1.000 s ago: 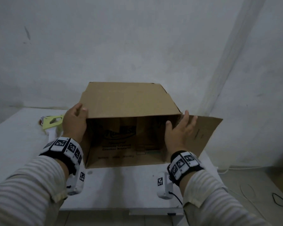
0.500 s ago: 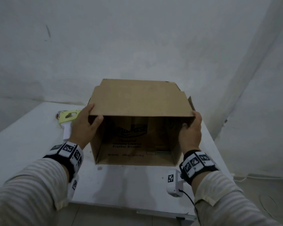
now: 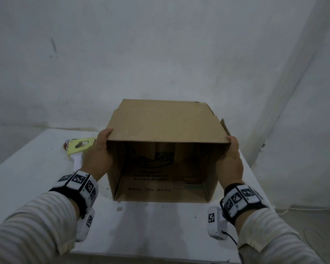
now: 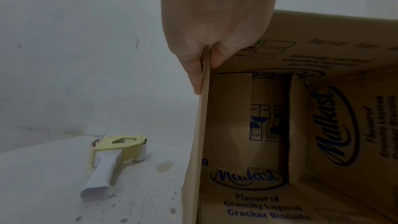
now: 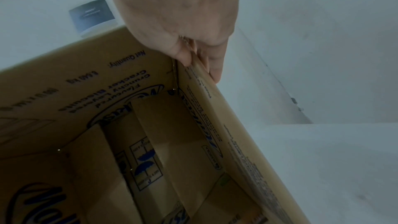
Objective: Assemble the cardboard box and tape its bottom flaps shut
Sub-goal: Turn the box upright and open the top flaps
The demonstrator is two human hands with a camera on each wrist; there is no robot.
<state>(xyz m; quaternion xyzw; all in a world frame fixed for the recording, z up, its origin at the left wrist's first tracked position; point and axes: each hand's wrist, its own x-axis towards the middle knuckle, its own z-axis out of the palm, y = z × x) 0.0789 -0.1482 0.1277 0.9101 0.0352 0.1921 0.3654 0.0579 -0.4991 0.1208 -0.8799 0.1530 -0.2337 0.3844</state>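
A brown cardboard box point(image 3: 166, 121) lies on its side on the white table point(image 3: 36, 168), its open end facing me and blue print visible inside. My left hand point(image 3: 98, 155) grips the box's upper left corner, pinching the left wall point(image 4: 202, 125) between thumb and fingers. My right hand point(image 3: 231, 159) grips the upper right corner, pinching the right wall point(image 5: 217, 111) the same way. Folded flaps point(image 5: 168, 142) show at the far end inside the box. A yellow and white tape dispenser point(image 3: 78, 149) lies on the table just left of my left hand.
White walls stand behind and to the right of the table. The table's front edge point(image 3: 160, 257) runs close below my wrists, and its right edge lies just past the box. A cable point(image 3: 291, 208) lies on the floor at right.
The right side flap, spread outward a second ago, is now folded in. Both hands moved from the box's sides to gripping its upper front corners. The view has moved closer.
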